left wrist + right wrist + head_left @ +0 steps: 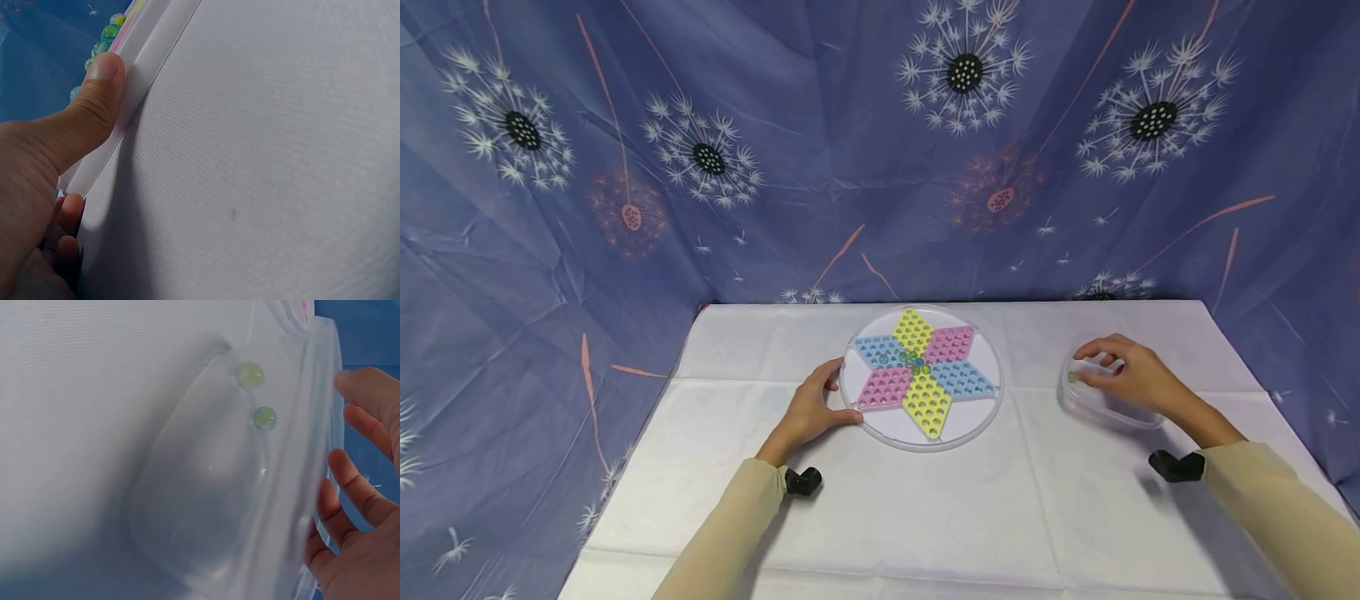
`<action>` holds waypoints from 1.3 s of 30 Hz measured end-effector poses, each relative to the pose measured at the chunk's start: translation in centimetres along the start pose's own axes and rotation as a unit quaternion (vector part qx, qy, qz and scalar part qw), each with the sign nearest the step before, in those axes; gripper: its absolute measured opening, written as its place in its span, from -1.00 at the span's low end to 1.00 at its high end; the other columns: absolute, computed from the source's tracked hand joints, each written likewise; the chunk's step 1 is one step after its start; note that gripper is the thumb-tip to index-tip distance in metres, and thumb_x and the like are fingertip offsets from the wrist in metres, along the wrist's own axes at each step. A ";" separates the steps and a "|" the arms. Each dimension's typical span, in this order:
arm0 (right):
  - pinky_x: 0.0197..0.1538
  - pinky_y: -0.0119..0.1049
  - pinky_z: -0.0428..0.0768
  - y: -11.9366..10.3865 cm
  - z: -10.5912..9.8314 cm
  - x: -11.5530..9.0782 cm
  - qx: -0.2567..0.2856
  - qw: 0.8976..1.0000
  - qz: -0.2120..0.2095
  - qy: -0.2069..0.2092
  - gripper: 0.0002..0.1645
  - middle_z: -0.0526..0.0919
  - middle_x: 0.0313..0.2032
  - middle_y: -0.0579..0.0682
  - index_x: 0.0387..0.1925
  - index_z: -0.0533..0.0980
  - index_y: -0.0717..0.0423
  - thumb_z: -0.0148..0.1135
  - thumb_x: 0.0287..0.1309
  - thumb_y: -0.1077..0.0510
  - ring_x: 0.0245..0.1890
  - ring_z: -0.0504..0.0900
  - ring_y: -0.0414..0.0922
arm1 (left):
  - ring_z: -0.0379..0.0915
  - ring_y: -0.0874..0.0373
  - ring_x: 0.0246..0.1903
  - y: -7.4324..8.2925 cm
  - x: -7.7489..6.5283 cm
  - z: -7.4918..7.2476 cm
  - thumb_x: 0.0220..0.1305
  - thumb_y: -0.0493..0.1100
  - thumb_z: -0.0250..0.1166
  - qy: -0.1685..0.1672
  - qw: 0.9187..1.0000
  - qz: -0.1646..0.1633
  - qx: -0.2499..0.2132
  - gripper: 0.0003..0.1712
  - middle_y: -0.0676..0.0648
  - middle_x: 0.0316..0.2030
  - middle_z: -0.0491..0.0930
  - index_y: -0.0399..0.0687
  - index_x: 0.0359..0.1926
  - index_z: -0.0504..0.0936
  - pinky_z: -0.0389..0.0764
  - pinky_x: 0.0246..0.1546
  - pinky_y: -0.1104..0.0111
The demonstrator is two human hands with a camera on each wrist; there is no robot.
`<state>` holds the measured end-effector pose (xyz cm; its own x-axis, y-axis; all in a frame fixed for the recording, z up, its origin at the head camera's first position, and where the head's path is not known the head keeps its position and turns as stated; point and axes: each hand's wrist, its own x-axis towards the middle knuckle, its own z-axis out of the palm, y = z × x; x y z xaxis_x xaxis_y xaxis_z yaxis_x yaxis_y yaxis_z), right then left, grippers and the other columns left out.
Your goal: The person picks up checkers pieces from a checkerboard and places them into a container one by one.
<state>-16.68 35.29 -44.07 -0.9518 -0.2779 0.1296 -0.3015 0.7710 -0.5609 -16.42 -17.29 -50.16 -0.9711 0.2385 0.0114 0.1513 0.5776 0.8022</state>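
A round white Chinese checkers board [966, 417] with a pink, yellow and blue star lies on the table. Several glass marbles [917, 363] sit around its middle, and one more stands on the upper left blue point. My left hand [808, 410] grips the board's left rim, the thumb [103, 94] laid against its edge. Over a clear plastic container [1127, 415] on the right hovers my right hand [1127, 375], fingers apart and bent, nothing seen between them. In the right wrist view two yellow-green marbles [251, 375] lie inside the container.
A white cloth [925, 508] with fold creases covers the table. Behind it and at both sides hangs a blue curtain [820, 108] with dandelion prints. Black wrist cameras [803, 482] sit at both cuffs.
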 end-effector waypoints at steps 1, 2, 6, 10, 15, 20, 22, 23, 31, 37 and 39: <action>-0.22 -0.35 0.57 -0.1 -0.1 0.1 -0.001 1.000 0.001 0.000 -0.69 0.59 0.00 0.04 -0.01 0.69 -0.02 0.49 0.22 0.06 -0.13 0.53 0.05 | 0.35 0.00 0.00 0.0 0.0 0.0 -0.13 -0.07 0.74 0.000 1.000 -0.001 -0.002 0.25 -0.13 0.02 0.49 -0.12 0.55 0.25 0.34 0.11 0.08; -0.22 -0.36 0.58 -0.2 -0.2 0.2 -0.002 1.000 0.000 -0.002 -0.69 0.58 0.01 0.03 0.00 0.68 -0.03 0.48 0.23 0.06 -0.12 0.53 0.06 | 0.35 0.00 0.00 0.1 -0.1 0.0 -0.13 -0.07 0.74 0.000 1.000 -0.001 -0.002 0.24 -0.13 0.02 0.49 -0.12 0.55 0.25 0.34 0.10 0.08; -0.24 -0.35 0.58 -0.8 -0.8 0.9 -0.009 1.000 -0.022 0.000 -0.68 0.57 0.00 0.03 0.00 0.68 -0.03 0.49 0.22 0.08 -0.12 0.54 0.09 | 0.35 0.00 -0.01 0.1 -0.2 -0.1 -0.12 -0.08 0.74 0.000 1.000 -0.002 -0.004 0.24 -0.13 0.02 0.49 -0.11 0.55 0.25 0.34 0.10 0.09; -0.22 -0.33 0.59 -1.9 -1.5 1.9 -0.025 0.999 -0.043 0.015 -0.69 0.61 -0.03 -0.02 -0.04 0.69 -0.10 0.53 0.17 0.09 -0.15 0.55 -0.05 | 0.35 0.02 -0.01 0.1 -0.1 -0.1 -0.13 -0.08 0.74 0.002 1.000 0.000 -0.004 0.24 -0.12 0.02 0.49 -0.11 0.55 0.25 0.35 0.10 0.10; -0.19 -0.34 0.57 -3.3 -2.1 3.4 -0.032 0.999 -0.039 0.011 -0.68 0.62 -0.02 -0.03 -0.04 0.69 -0.16 0.54 0.16 0.04 -0.15 0.52 -0.13 | 0.35 0.00 -0.01 0.0 -0.2 -0.1 -0.14 -0.11 0.74 -0.001 1.000 -0.004 -0.008 0.25 -0.12 0.01 0.49 -0.10 0.56 0.25 0.35 0.12 0.11; -0.16 -0.29 0.57 -4.7 -2.4 4.5 -0.035 0.999 -0.035 0.001 -0.68 0.59 -0.03 -0.01 -0.02 0.69 -0.14 0.51 0.19 -0.02 -0.11 0.54 -0.04 | 0.35 0.00 -0.01 0.0 -0.2 -0.1 -0.13 -0.10 0.74 -0.001 1.000 -0.006 -0.008 0.25 -0.13 0.01 0.49 -0.09 0.56 0.25 0.35 0.12 0.10; -0.16 -0.27 0.58 -5.1 -2.4 4.8 -0.034 0.998 -0.047 0.001 -0.68 0.58 -0.02 0.00 -0.02 0.69 -0.13 0.51 0.20 -0.02 -0.11 0.55 -0.03 | 0.35 0.00 -0.01 0.1 -0.2 -0.1 -0.13 -0.10 0.74 0.000 1.000 -0.005 -0.007 0.24 -0.12 0.01 0.49 -0.09 0.55 0.25 0.35 0.12 0.10; -0.16 -0.28 0.58 -5.3 -2.3 5.0 -0.034 0.998 -0.049 0.001 -0.69 0.58 -0.03 -0.01 -0.02 0.69 -0.13 0.51 0.20 -0.02 -0.12 0.55 -0.03 | 0.35 0.00 -0.01 0.1 -0.2 -0.1 -0.13 -0.10 0.74 0.000 1.000 -0.005 -0.006 0.24 -0.12 0.01 0.49 -0.08 0.55 0.26 0.35 0.12 0.10; -0.13 -0.29 0.54 -6.4 -1.2 6.1 -0.015 0.999 -0.051 -0.010 -0.70 0.56 -0.01 0.01 -0.02 0.69 -0.10 0.49 0.23 -0.01 -0.12 0.51 -0.06 | 0.36 0.02 -0.02 0.0 -0.1 -0.1 -0.14 -0.07 0.74 0.003 1.000 -0.002 0.003 0.25 -0.11 0.00 0.49 -0.08 0.55 0.26 0.37 0.10 0.11; -0.10 -0.09 0.57 -7.4 0.3 7.4 0.003 0.998 -0.060 -0.021 -0.70 0.57 -0.05 -0.01 -0.02 0.69 -0.09 0.50 0.21 0.02 -0.13 0.51 -0.05 | 0.35 0.02 -0.02 -0.1 0.0 -0.1 -0.14 -0.07 0.74 0.002 1.000 0.001 0.003 0.26 -0.12 0.00 0.49 -0.09 0.55 0.26 0.37 0.10 0.11; -0.10 -0.04 0.57 -7.8 0.9 7.8 0.010 0.998 -0.065 -0.024 -0.70 0.57 -0.06 -0.01 -0.03 0.70 -0.08 0.51 0.20 0.03 -0.14 0.52 -0.04 | 0.35 0.02 -0.03 -0.2 -0.1 -0.1 -0.14 -0.07 0.74 0.003 1.000 0.000 0.002 0.25 -0.11 -0.01 0.49 -0.08 0.55 0.26 0.36 0.09 0.11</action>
<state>-21.74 26.57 -39.42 -0.9009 -0.4020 0.1635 -0.4204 0.7149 -0.5588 -16.40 -17.44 -50.26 -0.9718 0.2351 0.0151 0.1530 0.5808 0.7996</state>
